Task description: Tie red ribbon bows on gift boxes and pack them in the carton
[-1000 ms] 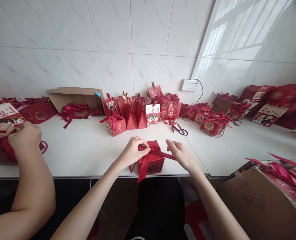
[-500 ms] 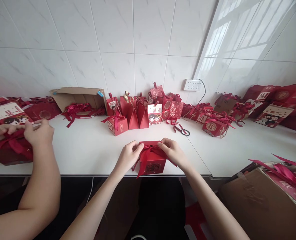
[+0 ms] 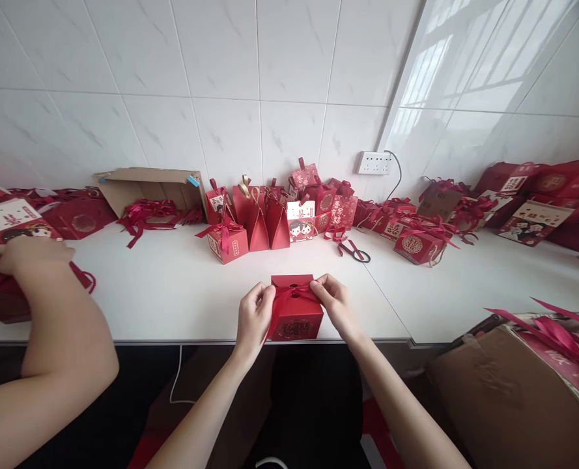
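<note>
A small red gift box [image 3: 295, 319] stands at the near edge of the white counter [image 3: 172, 286], with a red ribbon [image 3: 289, 296] across its top. My left hand [image 3: 254, 314] is closed, pinching the ribbon at the box's left side. My right hand [image 3: 332, 301] is closed, pinching the ribbon at the right top corner. The ribbon is stretched between both hands over the lid.
A co-worker's arm and hand [image 3: 25, 257] at the far left handle a red box and ribbon. Many red gift boxes [image 3: 264, 225] line the wall, with scissors [image 3: 355, 253], an open cardboard box [image 3: 147, 192] and a cardboard carton [image 3: 514, 391] of ribbons at the lower right.
My hands moved from tying at the top centre out to either side of the box, pulling the ribbon. The co-worker's hand shifted left.
</note>
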`<state>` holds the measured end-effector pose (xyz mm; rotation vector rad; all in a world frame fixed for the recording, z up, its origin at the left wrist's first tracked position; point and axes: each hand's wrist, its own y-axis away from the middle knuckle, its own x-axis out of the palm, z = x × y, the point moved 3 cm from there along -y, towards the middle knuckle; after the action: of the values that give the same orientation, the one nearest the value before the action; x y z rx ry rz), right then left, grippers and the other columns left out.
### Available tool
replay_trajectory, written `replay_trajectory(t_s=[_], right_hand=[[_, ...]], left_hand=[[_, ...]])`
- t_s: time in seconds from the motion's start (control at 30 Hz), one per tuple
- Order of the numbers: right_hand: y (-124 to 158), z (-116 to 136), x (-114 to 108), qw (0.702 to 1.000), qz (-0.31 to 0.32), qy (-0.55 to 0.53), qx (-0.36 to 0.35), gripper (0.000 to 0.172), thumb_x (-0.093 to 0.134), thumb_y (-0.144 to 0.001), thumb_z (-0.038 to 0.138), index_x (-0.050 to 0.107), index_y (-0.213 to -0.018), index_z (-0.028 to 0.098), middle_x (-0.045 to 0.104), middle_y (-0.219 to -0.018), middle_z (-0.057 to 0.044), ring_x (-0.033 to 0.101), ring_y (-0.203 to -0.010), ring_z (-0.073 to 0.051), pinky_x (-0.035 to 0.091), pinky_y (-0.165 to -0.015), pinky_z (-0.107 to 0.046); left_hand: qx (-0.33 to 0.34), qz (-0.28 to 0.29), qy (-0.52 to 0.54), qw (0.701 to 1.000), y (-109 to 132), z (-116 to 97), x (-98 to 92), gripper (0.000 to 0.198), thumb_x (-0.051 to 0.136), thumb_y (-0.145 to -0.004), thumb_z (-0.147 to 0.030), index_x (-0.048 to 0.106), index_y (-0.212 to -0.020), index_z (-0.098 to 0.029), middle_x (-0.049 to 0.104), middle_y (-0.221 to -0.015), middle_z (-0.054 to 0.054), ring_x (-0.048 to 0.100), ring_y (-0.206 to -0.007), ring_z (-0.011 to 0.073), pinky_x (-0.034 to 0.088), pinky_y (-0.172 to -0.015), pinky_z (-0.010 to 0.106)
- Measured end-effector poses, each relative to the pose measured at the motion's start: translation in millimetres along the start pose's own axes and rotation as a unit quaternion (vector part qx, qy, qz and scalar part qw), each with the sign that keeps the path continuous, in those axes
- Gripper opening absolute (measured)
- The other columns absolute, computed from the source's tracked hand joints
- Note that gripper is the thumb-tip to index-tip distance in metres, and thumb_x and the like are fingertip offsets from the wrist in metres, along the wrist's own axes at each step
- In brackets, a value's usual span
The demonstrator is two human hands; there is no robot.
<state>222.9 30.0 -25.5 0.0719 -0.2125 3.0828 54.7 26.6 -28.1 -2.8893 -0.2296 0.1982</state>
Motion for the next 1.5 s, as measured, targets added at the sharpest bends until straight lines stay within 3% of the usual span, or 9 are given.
replay_trajectory(t_s=[0.3,0.43,0.53,0.63,0.7,0.8,1.0,1.37,1.5], right_hand=[[3,-11,1,0.997,-0.016,-0.073,0.031,0.044,0.065,-0.068,0.058,0.042,-0.062,0.02,0.045,-0.059,0.005,0.04,-0.054,-0.01,0.032,-0.054,-0.024],[3,1,-7,0.996,-0.045,0.065,-0.028,0.035,0.059,-0.074,0.052,0.048,-0.07,0.02,0.053,-0.068,-0.001,0.051,-0.064,-0.016,0.043,-0.063,-0.031],[19,33,-3,0.94,-0.081,0.245,-0.223,0.021,0.053,-0.081,0.034,0.055,-0.095,0.019,0.058,-0.093,-0.009,0.055,-0.092,-0.023,0.046,-0.083,-0.04],[40,52,24,0.841,0.076,0.374,-0.383,0.042,0.048,-0.078,0.015,0.051,-0.119,0.019,0.056,-0.117,-0.012,0.049,-0.115,-0.024,0.04,-0.098,-0.044],[48,50,39,0.783,0.135,0.433,-0.426,0.049,0.048,-0.078,0.012,0.047,-0.126,0.016,0.056,-0.123,-0.012,0.051,-0.114,-0.025,0.037,-0.102,-0.047],[49,37,47,0.747,0.072,0.476,-0.459,0.033,0.047,-0.084,0.01,0.055,-0.115,0.012,0.065,-0.106,-0.011,0.059,-0.093,-0.021,0.042,-0.097,-0.044],[61,27,45,0.745,-0.02,0.39,-0.541,0.017,0.054,-0.085,0.006,0.062,-0.098,0.014,0.067,-0.079,-0.005,0.059,-0.072,-0.015,0.051,-0.071,-0.031],[77,27,57,0.864,0.125,0.209,-0.442,0.026,0.052,-0.091,0.017,0.06,-0.116,0.018,0.069,-0.095,-0.008,0.068,-0.085,-0.015,0.059,-0.073,-0.023],[76,50,44,0.865,0.158,0.183,-0.441,0.024,0.051,-0.089,0.012,0.06,-0.111,0.019,0.068,-0.092,-0.007,0.065,-0.085,-0.014,0.057,-0.075,-0.024]], left_hand=[[-0.035,-0.01,0.061,0.997,0,0,3.8,0.037,0.05,-0.074,-0.036,0.022,-0.055,-0.021,0.02,-0.053,-0.006,0.021,-0.05,0.0081,0.02,-0.046,0.022],[-0.031,-0.014,0.077,0.996,-3,-1,4.3,0.036,0.051,-0.069,-0.034,0.021,-0.053,-0.021,0.019,-0.053,-0.006,0.02,-0.051,0.0076,0.02,-0.047,0.022],[-0.028,-0.02,0.081,0.996,-5,-3,3.4,0.037,0.053,-0.068,-0.036,0.023,-0.052,-0.021,0.02,-0.053,-0.006,0.021,-0.052,0.0075,0.02,-0.047,0.021],[-0.029,-0.017,0.089,0.995,-6,-3,3.3,0.038,0.056,-0.066,-0.039,0.026,-0.051,-0.021,0.022,-0.052,-0.007,0.022,-0.052,0.0072,0.021,-0.046,0.02],[-0.032,-0.012,0.096,0.995,-5,-1,3.5,0.039,0.058,-0.064,-0.04,0.027,-0.051,-0.02,0.023,-0.052,-0.007,0.023,-0.051,0.0071,0.023,-0.046,0.02],[-0.04,-0.005,0.095,0.995,-3,1,3.8,0.039,0.058,-0.067,-0.04,0.028,-0.053,-0.02,0.025,-0.051,-0.007,0.024,-0.05,0.0073,0.024,-0.045,0.02],[-0.017,-0.024,0.036,0.999,-2,-1,4.4,0.037,0.052,-0.073,-0.035,0.025,-0.053,-0.021,0.021,-0.052,-0.007,0.022,-0.049,0.0076,0.024,-0.045,0.021],[-0.013,0.007,0.036,0.999,-4,-4,1.3,0.039,0.052,-0.075,-0.039,0.025,-0.054,-0.021,0.024,-0.052,-0.006,0.025,-0.05,0.0089,0.026,-0.046,0.022],[-0.03,0.061,0.041,0.997,-9,-6,-0.6,0.041,0.055,-0.074,-0.043,0.027,-0.054,-0.02,0.024,-0.052,-0.006,0.025,-0.05,0.0084,0.025,-0.047,0.022]])
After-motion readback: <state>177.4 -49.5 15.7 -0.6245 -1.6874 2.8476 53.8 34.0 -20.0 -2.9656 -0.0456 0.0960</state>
